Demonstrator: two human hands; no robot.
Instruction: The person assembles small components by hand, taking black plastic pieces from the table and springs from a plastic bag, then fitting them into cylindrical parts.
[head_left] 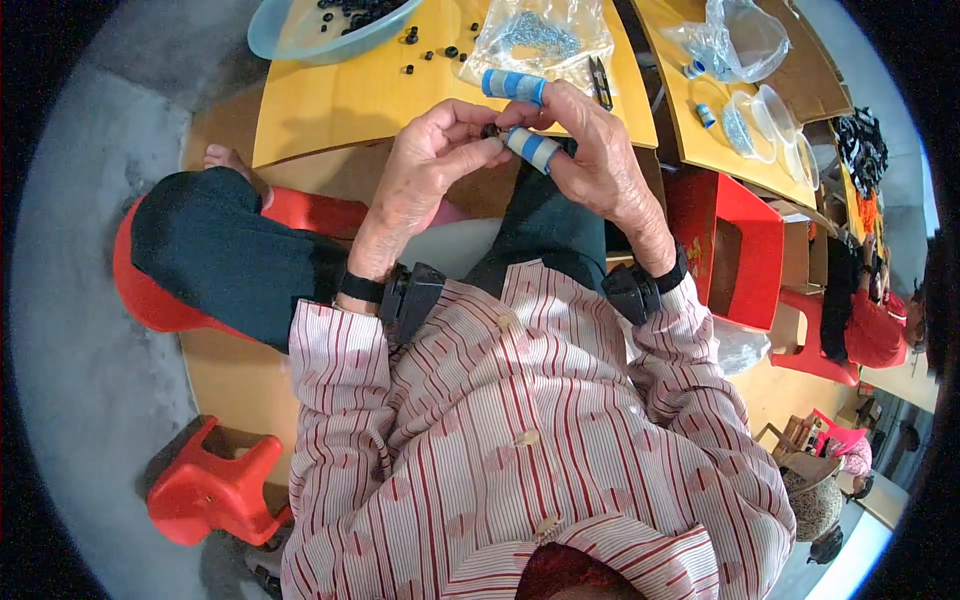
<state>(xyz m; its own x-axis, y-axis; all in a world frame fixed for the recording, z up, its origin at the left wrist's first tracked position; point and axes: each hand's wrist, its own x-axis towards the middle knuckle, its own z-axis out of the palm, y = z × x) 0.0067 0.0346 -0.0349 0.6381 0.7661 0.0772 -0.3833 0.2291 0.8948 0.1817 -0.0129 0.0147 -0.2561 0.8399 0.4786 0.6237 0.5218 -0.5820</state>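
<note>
As I watch remotely, left hand (425,165) pinches a small dark part (489,130) near the yellow surface (330,115); right hand (603,150), with blue-and-white wraps (535,149), sits just beside it, grip unclear to me. Any lettering on the red stool (750,250): too small to read.

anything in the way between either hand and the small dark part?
Nothing visible. The left hand pinches the dark part between its fingertips. The right hand is right beside it, with no separate object between; whether it touches is too small to tell. Blue-and-white wraps cover two of its digits.
</note>
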